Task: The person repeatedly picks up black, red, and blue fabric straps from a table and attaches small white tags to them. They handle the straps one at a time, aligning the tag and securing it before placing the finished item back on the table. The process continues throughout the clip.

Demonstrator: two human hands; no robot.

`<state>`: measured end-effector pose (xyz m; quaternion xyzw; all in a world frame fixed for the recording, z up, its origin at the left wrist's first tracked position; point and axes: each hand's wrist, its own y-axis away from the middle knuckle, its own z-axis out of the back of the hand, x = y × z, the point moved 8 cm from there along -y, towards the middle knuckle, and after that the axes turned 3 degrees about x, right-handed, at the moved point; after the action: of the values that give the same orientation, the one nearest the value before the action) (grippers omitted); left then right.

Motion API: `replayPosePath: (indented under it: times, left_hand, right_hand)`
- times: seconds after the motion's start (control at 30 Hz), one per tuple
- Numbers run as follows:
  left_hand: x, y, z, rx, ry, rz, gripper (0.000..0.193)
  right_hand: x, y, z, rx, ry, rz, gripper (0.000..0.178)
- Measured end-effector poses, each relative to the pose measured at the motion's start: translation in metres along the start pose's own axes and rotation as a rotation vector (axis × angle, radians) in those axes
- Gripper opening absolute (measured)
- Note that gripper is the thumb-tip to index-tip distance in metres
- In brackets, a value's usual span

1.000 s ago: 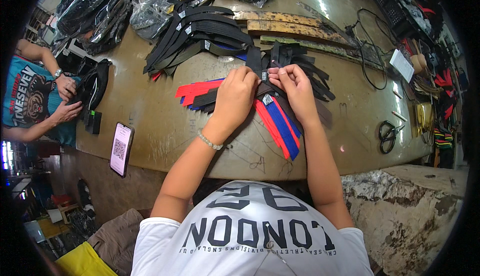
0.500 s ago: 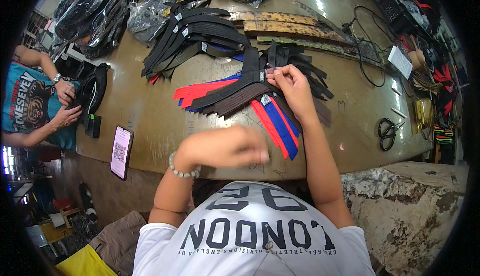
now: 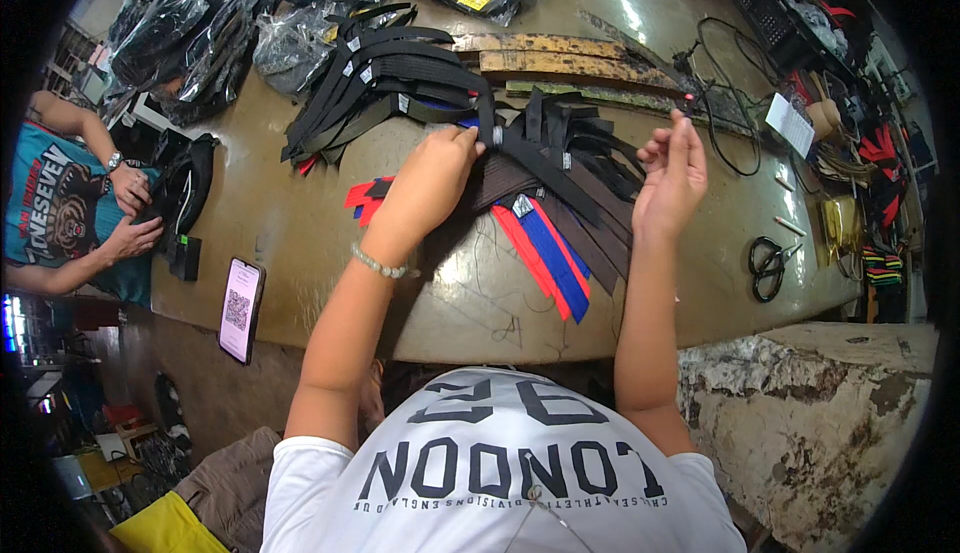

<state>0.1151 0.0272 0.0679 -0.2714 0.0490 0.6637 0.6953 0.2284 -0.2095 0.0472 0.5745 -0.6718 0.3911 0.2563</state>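
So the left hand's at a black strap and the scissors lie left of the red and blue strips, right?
No, the head view shows the scissors right of the red and blue strips; the left hand is at a black strap.

The left hand (image 3: 432, 185) hides part of the leftmost red straps (image 3: 361, 196).

White glare streaking the tabletop (image 3: 622, 1), dim floor (image 3: 215, 385), fisheye-bowed edges, blackened corners
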Motion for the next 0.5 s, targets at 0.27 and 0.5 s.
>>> replayPosePath:
  times: [0.27,0.5]
  left_hand:
    - [0.011,0.006,0.002,-0.044,0.495,0.342,0.027]
    - [0.028,0.021,-0.042,-0.023,0.504,0.425,0.028]
  right_hand:
    - [-0.029,0.027,-0.043,0.349,-0.296,-0.216,0.014]
    - [-0.09,0.061,-0.062,0.47,0.456,-0.308,0.012]
